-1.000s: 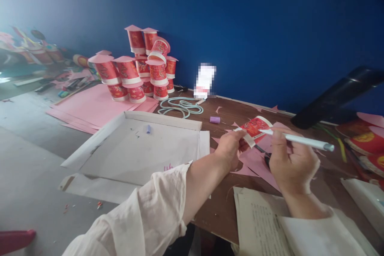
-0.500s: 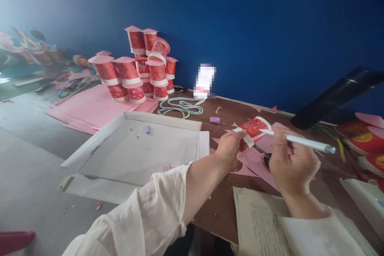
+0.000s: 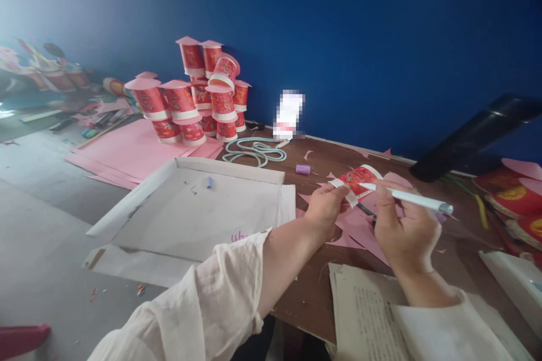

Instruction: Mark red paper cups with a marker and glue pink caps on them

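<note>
A red paper cup (image 3: 365, 176) with a white rim lies sideways in my left hand (image 3: 326, 208), whose fingers close around its rim end. My right hand (image 3: 404, 225) grips a white pen (image 3: 419, 198) like a writing tool, its tip at the printed side of the cup. Whether the tip touches the cup I cannot tell. Pink paper scraps (image 3: 353, 231) lie on the brown table (image 3: 305, 287) below both hands. A dark-handled tool, partly hidden by my right hand, rests among the scraps.
Stacked red cups with pink paper tops (image 3: 180, 98) stand at the back left beside pink sheets (image 3: 114, 146). A shallow white box lid (image 3: 203, 214), a coiled pale cable (image 3: 254, 152), a purple cap (image 3: 302, 169), printed papers (image 3: 364, 310) and a black cylinder (image 3: 470, 138) surround my hands.
My right hand has shifted slightly left with the pen, bringing its tip further along the cup's printed side. My left hand and the cup are almost unmoved.
</note>
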A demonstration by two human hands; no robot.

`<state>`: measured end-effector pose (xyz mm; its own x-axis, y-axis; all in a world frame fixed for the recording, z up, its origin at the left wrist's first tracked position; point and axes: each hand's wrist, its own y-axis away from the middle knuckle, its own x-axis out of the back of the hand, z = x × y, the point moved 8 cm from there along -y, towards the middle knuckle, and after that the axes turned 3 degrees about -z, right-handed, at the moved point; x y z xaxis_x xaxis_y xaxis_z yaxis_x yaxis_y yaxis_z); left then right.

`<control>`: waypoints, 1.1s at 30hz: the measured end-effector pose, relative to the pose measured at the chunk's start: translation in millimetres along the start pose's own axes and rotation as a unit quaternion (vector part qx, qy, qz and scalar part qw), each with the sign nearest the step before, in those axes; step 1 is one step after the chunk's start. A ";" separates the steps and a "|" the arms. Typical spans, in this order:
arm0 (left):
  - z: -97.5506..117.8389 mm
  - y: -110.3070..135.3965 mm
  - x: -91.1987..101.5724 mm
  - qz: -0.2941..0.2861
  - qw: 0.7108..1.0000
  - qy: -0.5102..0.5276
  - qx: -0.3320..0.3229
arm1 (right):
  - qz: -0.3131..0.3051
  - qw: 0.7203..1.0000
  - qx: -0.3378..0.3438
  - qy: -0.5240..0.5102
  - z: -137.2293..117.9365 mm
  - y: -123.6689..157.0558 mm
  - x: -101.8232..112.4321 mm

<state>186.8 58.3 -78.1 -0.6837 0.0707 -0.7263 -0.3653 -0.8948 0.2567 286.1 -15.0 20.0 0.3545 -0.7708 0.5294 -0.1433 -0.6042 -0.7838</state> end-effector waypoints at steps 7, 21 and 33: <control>-0.7 -0.5 -1.0 -0.010 1.000 -0.012 -0.007 | -0.004 0.999 -0.035 0.031 5.3 0.6 0.6; -4.4 -4.4 3.2 0.002 1.000 -0.013 -0.003 | -0.008 0.999 -0.030 0.015 2.9 0.3 0.2; -1.2 -1.9 0.6 -0.006 0.999 -0.029 -0.012 | -0.005 1.000 -0.018 0.011 1.2 -1.0 -0.4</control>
<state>187.8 59.5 -79.9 -0.7149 0.1051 -0.6913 -0.3576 -0.9045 0.2324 287.3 -13.7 20.2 0.3359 -0.7685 0.5446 -0.1735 -0.6188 -0.7661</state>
